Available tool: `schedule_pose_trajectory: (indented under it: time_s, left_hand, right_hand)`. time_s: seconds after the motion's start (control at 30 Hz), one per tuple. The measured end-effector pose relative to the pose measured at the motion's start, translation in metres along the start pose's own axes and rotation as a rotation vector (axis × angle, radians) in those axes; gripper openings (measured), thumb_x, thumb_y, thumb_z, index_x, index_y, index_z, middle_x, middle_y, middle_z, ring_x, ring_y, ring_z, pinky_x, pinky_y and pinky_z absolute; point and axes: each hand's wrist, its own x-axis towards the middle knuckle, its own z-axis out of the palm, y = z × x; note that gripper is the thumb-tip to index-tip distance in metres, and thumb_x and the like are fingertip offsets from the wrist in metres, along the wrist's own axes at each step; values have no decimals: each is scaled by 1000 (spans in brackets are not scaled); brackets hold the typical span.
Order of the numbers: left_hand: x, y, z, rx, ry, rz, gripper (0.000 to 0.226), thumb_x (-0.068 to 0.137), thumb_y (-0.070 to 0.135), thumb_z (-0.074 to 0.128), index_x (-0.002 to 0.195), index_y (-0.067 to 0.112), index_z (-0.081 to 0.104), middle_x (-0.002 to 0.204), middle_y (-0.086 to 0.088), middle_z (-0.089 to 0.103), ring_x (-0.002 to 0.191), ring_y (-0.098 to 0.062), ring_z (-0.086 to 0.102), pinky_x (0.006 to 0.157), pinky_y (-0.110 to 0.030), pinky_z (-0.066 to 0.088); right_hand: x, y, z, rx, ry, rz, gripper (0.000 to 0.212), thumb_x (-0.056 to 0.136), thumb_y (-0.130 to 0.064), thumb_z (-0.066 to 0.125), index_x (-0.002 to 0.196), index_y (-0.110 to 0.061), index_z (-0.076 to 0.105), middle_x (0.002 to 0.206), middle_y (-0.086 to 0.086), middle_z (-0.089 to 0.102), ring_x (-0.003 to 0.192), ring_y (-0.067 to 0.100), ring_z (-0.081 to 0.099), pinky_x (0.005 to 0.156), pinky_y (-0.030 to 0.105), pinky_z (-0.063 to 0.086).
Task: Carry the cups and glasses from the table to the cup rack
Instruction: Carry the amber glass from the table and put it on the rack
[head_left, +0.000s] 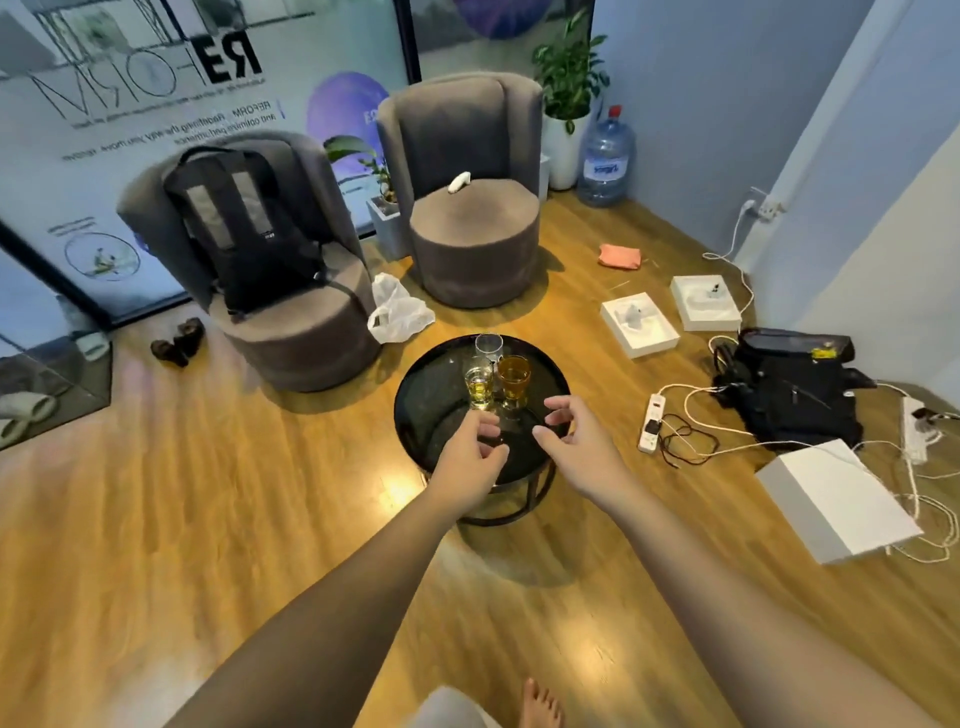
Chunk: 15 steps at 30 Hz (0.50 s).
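Note:
A small round black table (426, 395) stands in the middle of the wooden floor. On it are three glasses: a clear empty one (489, 347) at the back, one with pale yellow liquid (479, 387) in front of it, and an amber one (514, 376) to the right. My left hand (475, 452) hovers over the table's near side, fingers curled, just below the yellow glass. Beside it, my right hand (569, 436) has its fingers spread, below and to the right of the amber glass. Neither hand holds anything. No cup rack is in view.
Two grey armchairs (470, 244) stand behind the table, the left one holding a black backpack (244, 234). A white plastic bag (397, 312) lies between them. To the right, white boxes (836, 506), a power strip (652, 423), cables and a black bag (795, 395) cover the floor.

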Motion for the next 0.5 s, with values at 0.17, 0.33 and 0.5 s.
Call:
schedule_pose_trajectory:
  time_s: [0.17, 0.33, 0.5]
  left_hand:
    - [107, -26, 30, -83, -41, -90, 50, 95, 24, 68, 141, 29, 47, 139, 12, 55, 116, -8, 58, 90, -21, 48]
    - [213, -74, 66, -65, -102, -202, 53, 95, 24, 67, 143, 26, 44, 146, 6, 50, 132, -14, 49, 107, -33, 46]
    - [330, -136, 109, -64, -179, -308, 67, 93, 24, 70, 151, 22, 36, 155, 3, 42, 140, -19, 42, 116, -40, 38]
  right_hand:
    - [99, 31, 7, -38, -43, 64, 56, 88, -33, 74, 136, -22, 48, 122, -3, 55, 79, 12, 58, 68, 22, 46]
    - [196, 83, 30, -59, -39, 164, 61, 87, -34, 74, 138, -25, 42, 131, -8, 51, 97, 16, 61, 69, 19, 45]
    - [312, 148, 66, -48, -29, 283, 66, 85, -31, 77, 140, -25, 40, 141, -8, 48, 107, 16, 58, 82, 25, 48]
